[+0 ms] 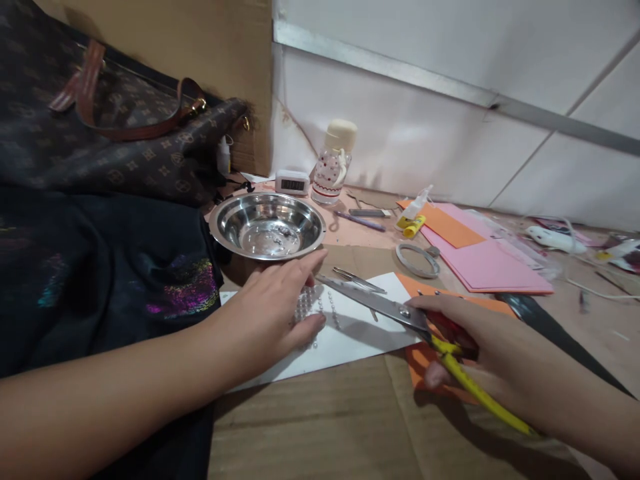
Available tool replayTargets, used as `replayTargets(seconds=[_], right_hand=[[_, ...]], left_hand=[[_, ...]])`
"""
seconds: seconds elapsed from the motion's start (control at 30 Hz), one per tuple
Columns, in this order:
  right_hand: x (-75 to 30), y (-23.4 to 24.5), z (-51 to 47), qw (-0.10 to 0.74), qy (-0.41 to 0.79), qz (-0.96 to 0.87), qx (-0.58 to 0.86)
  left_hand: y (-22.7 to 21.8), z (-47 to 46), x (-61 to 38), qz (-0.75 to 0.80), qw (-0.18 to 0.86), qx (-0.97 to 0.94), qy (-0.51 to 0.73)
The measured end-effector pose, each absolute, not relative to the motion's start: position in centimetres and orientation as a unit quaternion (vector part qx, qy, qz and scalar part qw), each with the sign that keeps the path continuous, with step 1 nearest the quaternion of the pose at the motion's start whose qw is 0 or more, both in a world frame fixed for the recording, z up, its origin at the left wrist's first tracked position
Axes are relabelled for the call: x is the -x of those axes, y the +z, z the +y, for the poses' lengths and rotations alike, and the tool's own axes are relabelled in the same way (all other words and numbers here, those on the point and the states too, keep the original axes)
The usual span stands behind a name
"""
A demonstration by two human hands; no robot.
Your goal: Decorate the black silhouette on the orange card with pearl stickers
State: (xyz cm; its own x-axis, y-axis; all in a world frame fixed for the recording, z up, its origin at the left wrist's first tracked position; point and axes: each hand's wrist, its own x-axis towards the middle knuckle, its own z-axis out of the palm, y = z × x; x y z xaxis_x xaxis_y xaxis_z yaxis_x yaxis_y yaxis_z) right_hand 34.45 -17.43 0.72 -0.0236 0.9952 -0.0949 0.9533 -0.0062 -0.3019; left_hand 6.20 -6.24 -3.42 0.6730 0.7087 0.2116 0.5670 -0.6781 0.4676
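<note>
My right hand [465,347] grips the yellow and red handles of a pair of scissors [380,303], whose blades point left and lie closed over a white sheet [350,337]. My left hand [273,300] rests on that sheet, with thumb and fingers pinching a strip of small pearl beads [313,310] just under the blade tips. A steel bowl [267,227] stands right behind the left hand. Metal tweezers [357,280] lie on the sheet beyond the blades.
A brown patterned bag [125,140] and dark cloth [100,280] fill the left. Behind the bowl are a small timer [293,182] and a bottle [333,163]. Pink and orange sheets [480,260], a tape ring [417,260], glue tube [414,227] and glue gun [555,239] lie to the right.
</note>
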Motion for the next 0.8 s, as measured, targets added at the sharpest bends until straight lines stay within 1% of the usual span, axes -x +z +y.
replayTargets(seconds=[0.1, 0.2, 0.4, 0.63, 0.73, 0.8], right_hand=[[-34.0, 1.0, -17.3, 0.05, 0.176, -0.714, 0.675], [-33.5, 1.0, -17.2, 0.05, 0.202, -0.728, 0.653], [-33.1, 0.5, -17.4, 0.049, 0.221, -0.718, 0.659], [-32.0, 2.0, -17.3, 0.033, 0.27, -0.708, 0.652], [-32.3, 1.5, -17.4, 0.045, 0.268, -0.716, 0.643], [-32.6, 0.9, -17.5, 0.055, 0.244, -0.722, 0.645]], left_hand=[[-3.5, -6.3, -6.1, 0.36, 0.192, -0.893, 0.19], [-3.4, -6.3, -6.2, 0.359, 0.202, -0.892, 0.187], [-3.3, -6.3, -6.3, 0.343, 0.196, -0.899, 0.187], [-3.4, -6.4, -6.2, 0.334, 0.183, -0.904, 0.193], [-3.4, -6.3, -6.3, 0.335, 0.182, -0.904, 0.194], [-3.5, -6.3, -6.3, 0.332, 0.181, -0.904, 0.197]])
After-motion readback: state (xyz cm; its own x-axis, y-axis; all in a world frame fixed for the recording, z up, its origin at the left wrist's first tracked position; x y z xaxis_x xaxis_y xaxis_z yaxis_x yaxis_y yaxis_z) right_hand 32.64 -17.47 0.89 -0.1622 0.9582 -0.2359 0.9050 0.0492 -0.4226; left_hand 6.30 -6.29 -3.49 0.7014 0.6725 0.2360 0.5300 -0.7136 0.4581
